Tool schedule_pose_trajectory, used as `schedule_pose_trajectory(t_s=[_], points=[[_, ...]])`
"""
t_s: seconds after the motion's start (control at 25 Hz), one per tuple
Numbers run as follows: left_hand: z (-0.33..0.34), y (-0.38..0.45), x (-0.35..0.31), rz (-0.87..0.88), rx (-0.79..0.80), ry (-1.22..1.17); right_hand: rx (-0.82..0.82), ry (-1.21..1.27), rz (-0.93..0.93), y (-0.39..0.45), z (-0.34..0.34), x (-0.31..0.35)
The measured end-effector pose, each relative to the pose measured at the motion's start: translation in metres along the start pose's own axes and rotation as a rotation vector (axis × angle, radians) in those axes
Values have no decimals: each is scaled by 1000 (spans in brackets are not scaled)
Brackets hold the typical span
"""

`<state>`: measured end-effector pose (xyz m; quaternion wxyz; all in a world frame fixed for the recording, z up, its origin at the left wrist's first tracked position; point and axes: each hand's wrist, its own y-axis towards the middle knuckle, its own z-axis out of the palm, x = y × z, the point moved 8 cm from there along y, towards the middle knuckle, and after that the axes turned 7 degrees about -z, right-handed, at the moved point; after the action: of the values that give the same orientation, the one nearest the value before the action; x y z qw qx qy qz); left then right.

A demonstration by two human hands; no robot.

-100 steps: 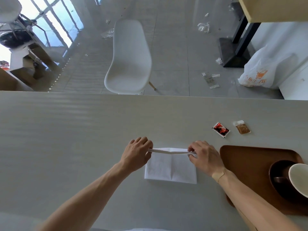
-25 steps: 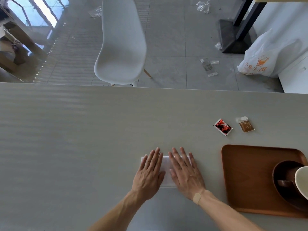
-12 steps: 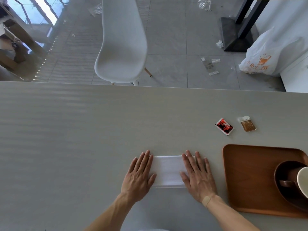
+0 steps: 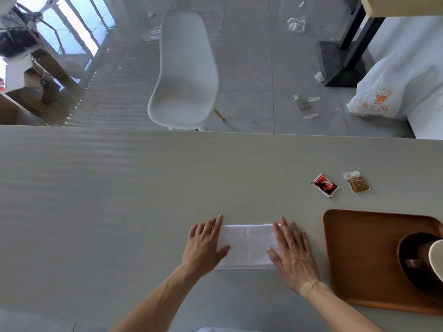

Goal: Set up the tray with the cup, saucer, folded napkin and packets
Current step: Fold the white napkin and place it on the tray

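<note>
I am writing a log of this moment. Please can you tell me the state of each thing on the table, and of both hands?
napkin: folded, flat on the table, off the tray
left hand: flat, presses the napkin's left end
right hand: flat, presses the napkin's right end
tray: on the table, holds saucer and cup
saucer: on the tray
cup: on the saucer
red packet: on the table, off the tray
brown packet: on the table, off the tray

The white plastic bag (image 4: 393, 92) bears orange Chinese characters, too blurred to read.
</note>
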<state>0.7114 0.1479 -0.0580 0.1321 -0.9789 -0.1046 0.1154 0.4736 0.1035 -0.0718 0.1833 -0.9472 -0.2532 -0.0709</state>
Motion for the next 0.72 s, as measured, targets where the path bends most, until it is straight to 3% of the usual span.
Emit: schedule_pose_trajectory(t_s=[0.36,0.72], points=[[-6,19,12,-302,283,-52,86,45,96,-25,17,-12],[18,-31,35,-656,382,-873,99,91,210,-40,26,7]])
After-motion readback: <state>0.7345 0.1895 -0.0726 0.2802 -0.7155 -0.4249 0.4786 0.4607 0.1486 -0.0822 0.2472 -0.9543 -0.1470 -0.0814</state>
